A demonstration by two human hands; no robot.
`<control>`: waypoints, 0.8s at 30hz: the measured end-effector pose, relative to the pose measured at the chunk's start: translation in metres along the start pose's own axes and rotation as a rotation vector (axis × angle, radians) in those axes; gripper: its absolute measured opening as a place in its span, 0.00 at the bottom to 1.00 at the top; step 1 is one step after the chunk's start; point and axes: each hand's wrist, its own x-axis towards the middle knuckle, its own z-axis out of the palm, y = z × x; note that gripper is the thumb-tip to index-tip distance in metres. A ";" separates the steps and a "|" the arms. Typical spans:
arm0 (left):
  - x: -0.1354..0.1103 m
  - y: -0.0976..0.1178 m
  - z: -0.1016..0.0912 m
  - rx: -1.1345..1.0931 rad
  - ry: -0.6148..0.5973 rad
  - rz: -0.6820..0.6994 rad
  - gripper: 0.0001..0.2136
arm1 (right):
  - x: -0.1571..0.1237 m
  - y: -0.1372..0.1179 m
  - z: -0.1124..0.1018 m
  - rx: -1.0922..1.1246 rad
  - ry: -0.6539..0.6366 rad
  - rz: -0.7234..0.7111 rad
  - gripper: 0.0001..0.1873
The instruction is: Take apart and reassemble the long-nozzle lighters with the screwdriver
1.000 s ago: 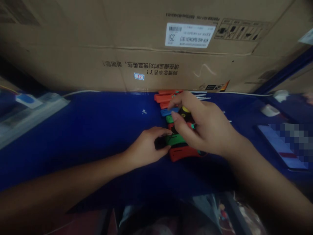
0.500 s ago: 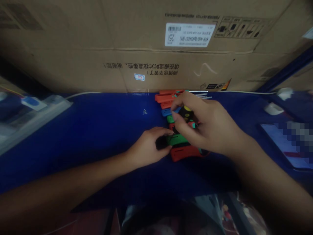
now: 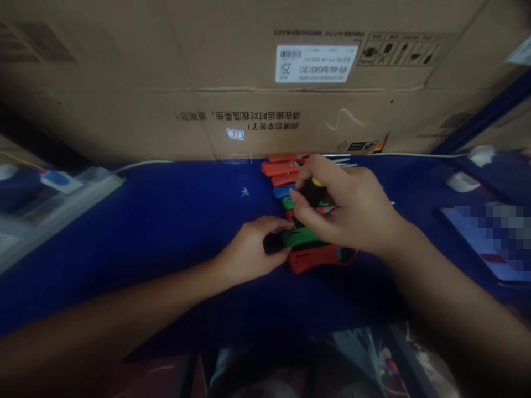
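Two bare forearms are seen, with no sleeve, watch, bracelet or glove worn on either. The left hand [image 3: 249, 251] is bare, no ring being visible on its fingers, and its knuckles are rounded. The right hand [image 3: 352, 213] is likewise bare; a short, trimmed nail can be made out on its thumb [image 3: 292, 194]. Both wrists are uncovered right up to the lower edge of the picture, where the forearms are cut off. Below the forearms, a patch of pale grey-blue fabric [image 3: 352, 345], apparently clothing over the lap, is shown, though it is too dim and blurred for more to be told.
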 end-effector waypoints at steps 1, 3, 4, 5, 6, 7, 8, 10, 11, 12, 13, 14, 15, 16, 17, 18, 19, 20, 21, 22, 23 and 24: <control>0.000 0.000 0.000 0.000 -0.006 -0.004 0.13 | 0.000 0.001 0.000 0.009 -0.007 -0.007 0.08; 0.001 0.000 0.000 0.000 -0.006 -0.005 0.13 | 0.000 0.002 0.001 0.012 -0.023 -0.014 0.11; 0.001 0.000 0.000 -0.002 -0.003 -0.006 0.13 | 0.000 0.003 0.001 0.001 -0.009 -0.008 0.11; 0.001 0.000 0.000 -0.007 -0.001 -0.007 0.14 | 0.000 0.003 0.001 -0.011 0.018 0.002 0.09; 0.001 -0.001 0.000 -0.012 0.002 -0.008 0.14 | 0.000 0.003 0.001 -0.012 0.041 0.005 0.07; 0.001 -0.001 0.000 -0.019 0.000 -0.009 0.15 | 0.000 0.003 0.001 0.000 0.050 -0.003 0.06; 0.001 -0.001 0.000 -0.024 -0.005 -0.011 0.15 | 0.000 0.002 0.000 0.018 0.045 -0.019 0.06; 0.000 -0.001 0.000 -0.027 -0.015 -0.010 0.14 | 0.000 0.001 -0.001 0.049 0.011 -0.050 0.08; 0.000 -0.001 0.000 -0.027 -0.015 -0.006 0.14 | 0.000 0.000 -0.002 0.049 0.003 -0.056 0.08; 0.000 -0.001 0.000 -0.028 -0.012 -0.002 0.14 | 0.000 0.000 -0.002 0.035 0.012 -0.052 0.07; 0.000 -0.001 0.000 -0.029 -0.007 0.003 0.14 | 0.000 -0.001 -0.002 0.019 0.025 -0.042 0.06; 0.000 -0.001 0.000 -0.031 -0.004 0.006 0.14 | 0.000 -0.001 -0.002 0.010 0.028 -0.037 0.06; 0.001 -0.001 0.000 -0.034 -0.003 0.007 0.14 | 0.000 -0.002 -0.001 0.009 0.017 -0.040 0.07; 0.001 -0.001 0.000 -0.037 -0.004 0.007 0.14 | 0.000 -0.002 -0.001 0.014 -0.002 -0.052 0.09; 0.001 -0.001 0.000 -0.038 -0.007 0.007 0.13 | 0.000 -0.002 0.000 0.020 -0.022 -0.065 0.13; 0.001 -0.001 0.000 -0.037 -0.011 0.007 0.13 | 0.000 -0.002 0.001 0.019 -0.040 -0.074 0.15; 0.001 -0.001 0.000 -0.037 -0.013 0.007 0.12 | -0.001 -0.002 0.002 0.010 -0.043 -0.078 0.16; 0.001 -0.001 0.000 -0.039 -0.014 0.008 0.12 | -0.001 -0.002 0.002 -0.004 -0.031 -0.073 0.15; 0.000 -0.001 0.000 -0.041 -0.012 0.009 0.13 | -0.001 -0.003 0.003 -0.013 -0.018 -0.059 0.13; 0.000 -0.002 0.000 -0.044 -0.009 0.008 0.14 | -0.001 -0.002 0.003 -0.011 -0.012 -0.048 0.11; 0.000 -0.002 0.000 -0.046 -0.007 0.005 0.14 | -0.001 -0.002 0.003 0.003 -0.016 -0.041 0.11; -0.001 -0.002 0.000 -0.048 -0.005 0.004 0.14 | -0.001 -0.002 0.002 0.024 -0.025 -0.039 0.11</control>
